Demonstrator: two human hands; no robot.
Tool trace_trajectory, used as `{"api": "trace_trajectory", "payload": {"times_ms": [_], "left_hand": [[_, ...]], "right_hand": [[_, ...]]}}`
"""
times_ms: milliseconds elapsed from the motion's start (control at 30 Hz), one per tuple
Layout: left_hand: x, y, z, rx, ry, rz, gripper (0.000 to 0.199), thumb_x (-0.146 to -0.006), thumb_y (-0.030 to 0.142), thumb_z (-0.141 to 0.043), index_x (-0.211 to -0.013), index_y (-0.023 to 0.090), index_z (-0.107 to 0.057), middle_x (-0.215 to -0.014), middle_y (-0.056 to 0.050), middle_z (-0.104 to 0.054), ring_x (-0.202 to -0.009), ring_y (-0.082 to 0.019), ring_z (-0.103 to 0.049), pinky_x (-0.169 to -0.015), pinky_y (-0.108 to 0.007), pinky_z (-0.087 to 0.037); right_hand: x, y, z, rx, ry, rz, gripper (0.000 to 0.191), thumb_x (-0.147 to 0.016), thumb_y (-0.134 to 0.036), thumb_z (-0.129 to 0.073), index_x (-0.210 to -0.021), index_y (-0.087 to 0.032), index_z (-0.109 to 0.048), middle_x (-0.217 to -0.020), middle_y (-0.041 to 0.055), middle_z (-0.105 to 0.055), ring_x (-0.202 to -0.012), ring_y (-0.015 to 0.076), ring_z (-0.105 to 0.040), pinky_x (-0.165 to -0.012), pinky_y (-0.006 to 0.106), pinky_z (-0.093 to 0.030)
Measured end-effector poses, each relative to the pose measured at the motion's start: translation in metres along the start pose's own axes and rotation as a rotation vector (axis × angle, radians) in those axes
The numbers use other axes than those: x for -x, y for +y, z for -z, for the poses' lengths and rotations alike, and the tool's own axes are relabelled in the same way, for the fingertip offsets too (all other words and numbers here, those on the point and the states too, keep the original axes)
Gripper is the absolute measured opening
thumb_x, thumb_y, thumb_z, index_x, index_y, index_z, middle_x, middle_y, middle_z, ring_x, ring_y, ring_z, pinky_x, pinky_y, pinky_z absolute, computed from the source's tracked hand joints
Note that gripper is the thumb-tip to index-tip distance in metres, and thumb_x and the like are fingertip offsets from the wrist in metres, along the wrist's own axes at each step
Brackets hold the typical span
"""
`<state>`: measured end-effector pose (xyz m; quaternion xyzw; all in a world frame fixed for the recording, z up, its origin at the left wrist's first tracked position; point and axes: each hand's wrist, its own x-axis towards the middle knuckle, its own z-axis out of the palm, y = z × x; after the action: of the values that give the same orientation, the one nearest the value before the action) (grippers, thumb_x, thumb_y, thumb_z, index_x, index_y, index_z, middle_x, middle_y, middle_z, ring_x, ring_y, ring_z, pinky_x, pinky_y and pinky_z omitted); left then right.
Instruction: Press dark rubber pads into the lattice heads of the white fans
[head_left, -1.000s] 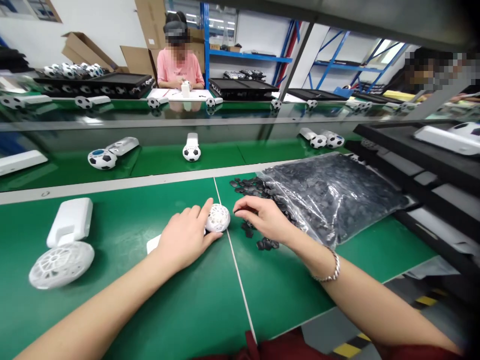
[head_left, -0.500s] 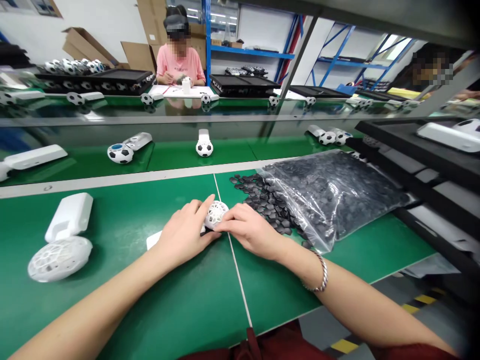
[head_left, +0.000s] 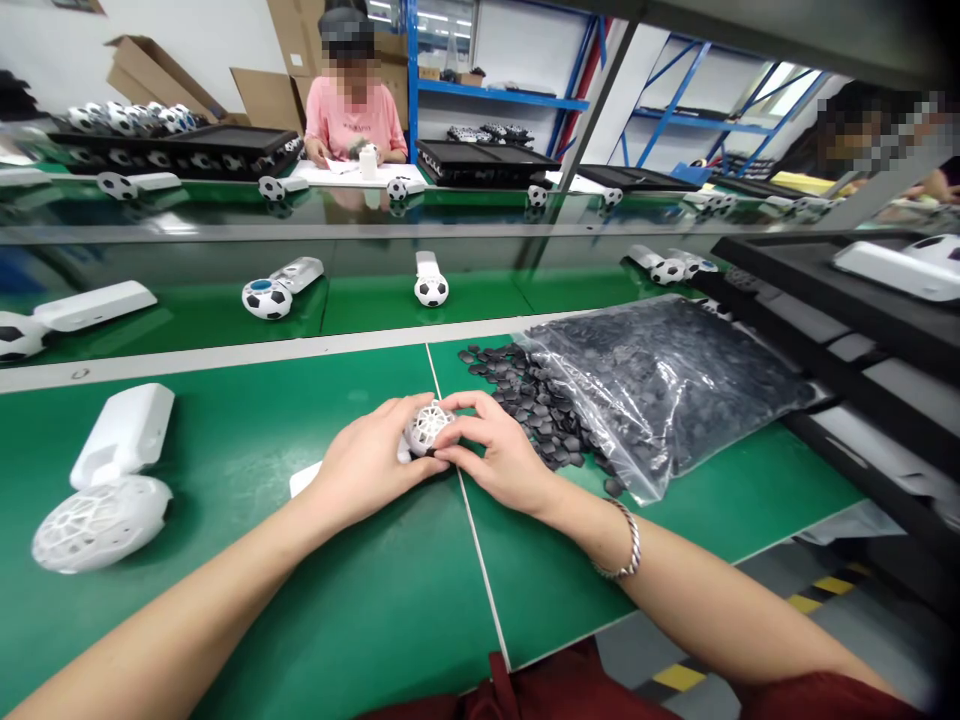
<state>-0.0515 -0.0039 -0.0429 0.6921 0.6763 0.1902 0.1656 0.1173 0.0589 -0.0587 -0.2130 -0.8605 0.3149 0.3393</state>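
Between both hands is a white ball-shaped shell (head_left: 430, 427) with a lattice surface, a dark spot showing at its lower edge. My left hand (head_left: 375, 452) wraps round its left side, and a white flat part (head_left: 303, 479) shows beneath that hand. On the shell's right side my right hand (head_left: 495, 450) presses with closed fingertips; whether a small piece is between them is hidden. Right of the hands, loose black pieces (head_left: 551, 425) spill beside a clear bag (head_left: 675, 380) full of them. Another lattice shell with a white body (head_left: 105, 520) lies at the left.
Behind the green table (head_left: 360, 640), a belt (head_left: 367, 300) carries white units with black-and-white balls (head_left: 431, 289). Stacked black trays (head_left: 847, 330) stand at the right. Across the line a person in pink (head_left: 354, 120) sits by more trays.
The fingers of my right hand have shifted up and over the shell's right side. Units on the near belt have moved right, while those on the far belt have moved left.
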Motion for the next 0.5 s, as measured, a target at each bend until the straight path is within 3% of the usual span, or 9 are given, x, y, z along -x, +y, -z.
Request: {"api": "trace_trajectory", "payload": {"times_ms": [167, 500], "left_hand": [[-0.0015, 0.0002, 0.0, 0.038, -0.004, 0.029, 0.059, -0.069, 0.043, -0.064, -0.123, 0.03, -0.042, -0.123, 0.001, -0.051, -0.105, -0.023, -0.053, -0.088, -0.035, -0.044], [-0.0032, 0.0039, 0.0016, -0.041, 0.029, 0.041, 0.053, -0.068, 0.05, -0.064, -0.115, 0.032, -0.047, -0.111, 0.003, -0.056, -0.094, -0.022, -0.057, -0.076, -0.032, -0.046]], "right_hand": [[0.0049, -0.0034, -0.0006, 0.057, 0.015, 0.012, 0.007, -0.077, -0.012, -0.06, -0.078, -0.018, -0.061, -0.106, 0.0054, -0.049, -0.104, 0.0189, -0.046, -0.09, 0.036, -0.04], [0.0085, -0.0021, 0.0009, -0.032, 0.061, -0.074, 0.008, -0.076, -0.01, -0.061, -0.08, -0.017, -0.058, -0.104, 0.0052, -0.05, -0.103, 0.0165, -0.047, -0.093, 0.033, -0.038]]}}
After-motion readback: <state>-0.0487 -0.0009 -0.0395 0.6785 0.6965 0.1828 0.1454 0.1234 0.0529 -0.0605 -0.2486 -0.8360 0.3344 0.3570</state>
